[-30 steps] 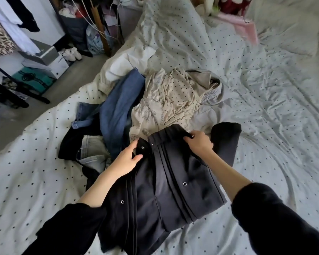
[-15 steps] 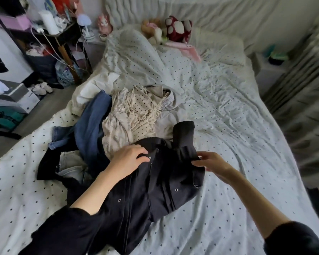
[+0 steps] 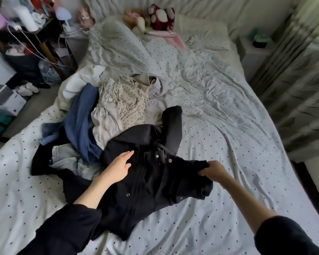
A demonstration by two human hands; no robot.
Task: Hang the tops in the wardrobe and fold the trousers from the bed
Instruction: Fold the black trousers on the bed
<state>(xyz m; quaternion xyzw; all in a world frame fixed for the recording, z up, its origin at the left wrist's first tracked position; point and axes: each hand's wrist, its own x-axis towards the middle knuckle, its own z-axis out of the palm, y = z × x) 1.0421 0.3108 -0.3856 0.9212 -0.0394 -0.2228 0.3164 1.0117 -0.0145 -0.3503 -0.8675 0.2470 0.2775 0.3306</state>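
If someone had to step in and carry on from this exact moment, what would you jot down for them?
Left hand: flat, fingers straight, resting on the black snap-button garment.
Right hand: pinching that garment's right edge, pulling it out sideways.
The garment lies spread on the spotted bed sheet. Behind it sits a heap: blue denim, a cream dotted piece, pale jeans, a white item.
Done: nothing visibly folded or hung.
Left: sort the black garment, then the whole heap.

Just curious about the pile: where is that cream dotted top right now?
In the head view, the cream dotted top lies mid-bed, left of centre, between the blue jeans and the black jacket.
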